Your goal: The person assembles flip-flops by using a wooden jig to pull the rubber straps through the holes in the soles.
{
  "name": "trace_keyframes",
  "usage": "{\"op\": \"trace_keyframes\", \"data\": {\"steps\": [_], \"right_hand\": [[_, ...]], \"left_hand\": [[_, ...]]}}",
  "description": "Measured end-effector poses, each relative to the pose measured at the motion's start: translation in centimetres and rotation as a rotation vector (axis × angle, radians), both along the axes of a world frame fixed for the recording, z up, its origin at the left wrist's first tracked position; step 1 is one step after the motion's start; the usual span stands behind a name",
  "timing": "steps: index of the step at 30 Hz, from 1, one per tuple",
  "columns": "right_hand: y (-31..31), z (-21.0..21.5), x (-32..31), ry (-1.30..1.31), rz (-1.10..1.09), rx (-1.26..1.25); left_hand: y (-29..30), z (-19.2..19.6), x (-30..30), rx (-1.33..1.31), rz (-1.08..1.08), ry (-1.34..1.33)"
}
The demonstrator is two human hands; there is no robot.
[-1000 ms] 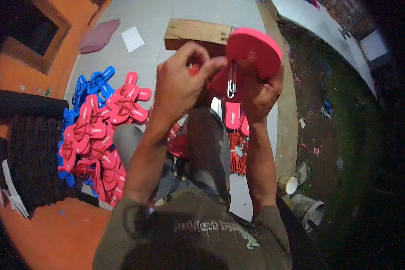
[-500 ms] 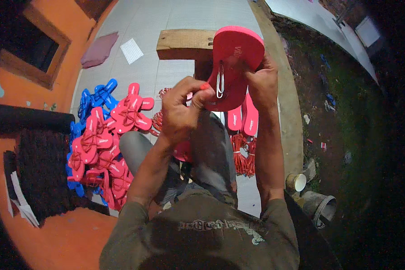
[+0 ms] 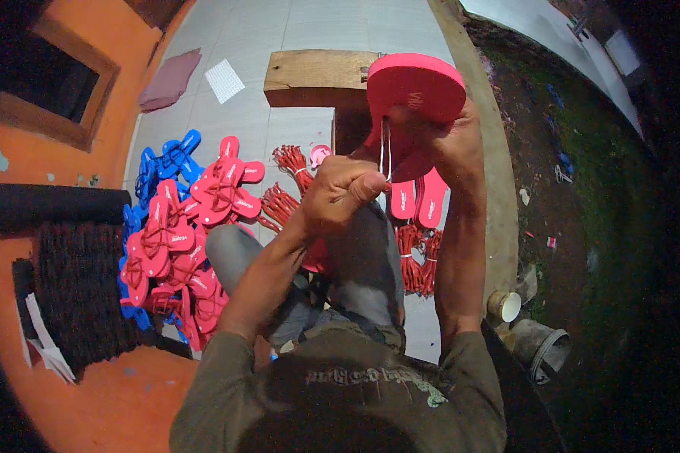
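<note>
My right hand [image 3: 461, 143] grips a pink flip-flop sole [image 3: 417, 81] by its right side and holds it up in front of me, tilted and bent. A thin metal wire loop [image 3: 386, 140] stands at the sole's face, its far end against the sole. My left hand [image 3: 345, 189] is closed in a fist around the near end of this wire, thumb on top. What else the left fingers may hold is hidden. Beyond the hands, a wooden block [image 3: 317, 72] lies on the tiled floor, partly covered by the sole.
Finished pink flip-flops [image 3: 221, 189] with red straps lie heaped at left, blue flip-flops [image 3: 175, 160] behind them. Bundles of red straps [image 3: 293, 166] lie past my left wrist. Pink soles [image 3: 431, 200] and more strap bundles [image 3: 410, 260] are between my knee and right arm. A bucket [image 3: 542, 349] stands right.
My left hand has moved right and now closes over the wire's near end, where before it pinched something red beside it. The sole has tilted and bent, and the right hand has shifted right.
</note>
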State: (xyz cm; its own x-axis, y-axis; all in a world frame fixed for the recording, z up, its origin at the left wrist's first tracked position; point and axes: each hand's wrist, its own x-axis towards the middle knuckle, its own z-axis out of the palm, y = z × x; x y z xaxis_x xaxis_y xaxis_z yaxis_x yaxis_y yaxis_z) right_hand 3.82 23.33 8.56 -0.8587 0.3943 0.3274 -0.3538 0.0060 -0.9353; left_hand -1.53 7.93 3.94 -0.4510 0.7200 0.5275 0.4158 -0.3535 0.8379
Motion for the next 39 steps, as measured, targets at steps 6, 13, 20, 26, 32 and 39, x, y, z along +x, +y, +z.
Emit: {"op": "trace_keyframes", "data": {"steps": [6, 13, 20, 26, 32, 39], "right_hand": [[0.9, -0.7, -0.4, -0.040, 0.025, 0.038], [-1.7, -1.6, 2.9, 0.057, -0.045, 0.090], [-2.0, -0.2, 3.3, -0.053, -0.329, 0.563], [-3.9, 0.7, 7.8, -0.019, -0.327, 0.313], [-5.7, -2.3, 9.8, -0.286, -0.200, 0.171], [-4.8, -6.0, 7.3, -0.098, -0.297, 0.714]], "left_hand": [[1.1, 2.4, 1.6, -0.069, 0.073, -0.630], [0.9, 1.5, -0.3, 0.117, 0.597, -0.126], [2.2, 4.0, 0.0, -0.099, 0.456, 0.040], [-1.2, 6.4, 4.7, -0.057, 0.542, 0.312], [-5.5, 2.1, 8.6, -0.246, 0.364, 0.016], [-1.8, -1.5, 3.2, -0.175, 0.452, -0.321]]}}
